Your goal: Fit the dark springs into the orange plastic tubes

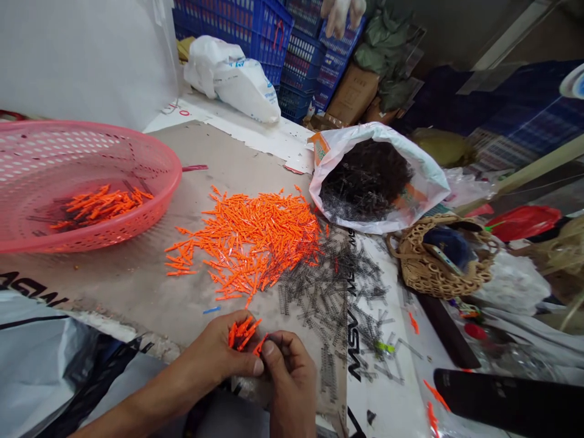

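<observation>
My left hand [219,356] holds a small bunch of orange plastic pins [241,333] in its curled fingers. Close beside it, my right hand [289,380] pinches a single orange pin [260,345] between thumb and fingers; any small part at the pinch is too hidden to tell. Just beyond my hands lies a loose heap of orange pins [249,243] on a cardboard sheet [219,155]. Dark metal coil springs [326,298] are scattered to its right. A pink perforated plastic basket [157,191] holds more orange pins, and a white sack [426,194] is full of dark springs.
Blue plastic crates [310,67] are stacked at the back, beside a white plastic bag [232,79] and a cardboard box [351,94]. A woven basket [444,258] sits right of the sack. A black bar [502,401] crosses the lower right corner.
</observation>
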The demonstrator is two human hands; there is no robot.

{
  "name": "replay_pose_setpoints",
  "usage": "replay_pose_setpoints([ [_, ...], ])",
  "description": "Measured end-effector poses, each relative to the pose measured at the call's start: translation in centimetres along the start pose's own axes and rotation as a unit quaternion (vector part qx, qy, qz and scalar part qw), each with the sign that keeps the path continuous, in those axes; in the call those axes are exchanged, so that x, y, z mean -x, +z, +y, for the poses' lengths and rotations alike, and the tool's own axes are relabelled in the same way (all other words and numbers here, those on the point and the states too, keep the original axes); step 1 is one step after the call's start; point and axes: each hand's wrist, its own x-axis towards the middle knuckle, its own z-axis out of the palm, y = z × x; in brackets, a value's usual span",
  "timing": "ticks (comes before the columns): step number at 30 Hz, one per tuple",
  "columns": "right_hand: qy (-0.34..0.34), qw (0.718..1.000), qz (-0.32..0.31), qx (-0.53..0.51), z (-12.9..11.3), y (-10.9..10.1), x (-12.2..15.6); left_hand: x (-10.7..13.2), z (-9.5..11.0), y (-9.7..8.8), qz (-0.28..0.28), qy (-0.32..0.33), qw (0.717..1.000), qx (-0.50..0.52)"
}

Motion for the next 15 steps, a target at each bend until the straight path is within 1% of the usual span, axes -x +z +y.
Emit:
replay_pose_setpoints([
  [2, -0.015, 0.999, -0.007, 0.039, 0.0, 0.0, 0.0, -0.1, -0.2, -0.2, -0.002, -0.001, 1.000, 0.016],
  [4, -0.026, 0.998, -0.003, 0.065, 0.0, -0.1, 0.0, -0.1, -0.4, -0.4, -0.018, -0.007, 0.999, 0.028],
  [6, -0.018, 0.997, 0.000, 0.070, 0.0, -0.1, -0.1, 0.0, -0.4, -0.5, -0.037, -0.023, 0.998, 0.044],
  [8, -0.014, 0.997, 0.004, 0.070, 0.0, -0.1, -0.2, 0.0, -0.2, -0.7, -0.042, -0.038, 0.997, 0.055],
  [12, -0.012, 0.999, -0.005, 0.044, 0.1, -0.2, -0.4, 0.2, 0.5, -0.7, -0.033, -0.056, 0.997, 0.045],
  [14, -0.024, 0.998, 0.016, 0.049, 0.1, -0.2, -0.2, 0.2, 0.8, -0.6, -0.019, -0.074, 0.996, 0.051],
  [15, -0.041, 0.997, 0.031, 0.063, 0.0, -0.2, -0.1, 0.2, 0.9, -0.5, -0.006, -0.081, 0.995, 0.059],
])
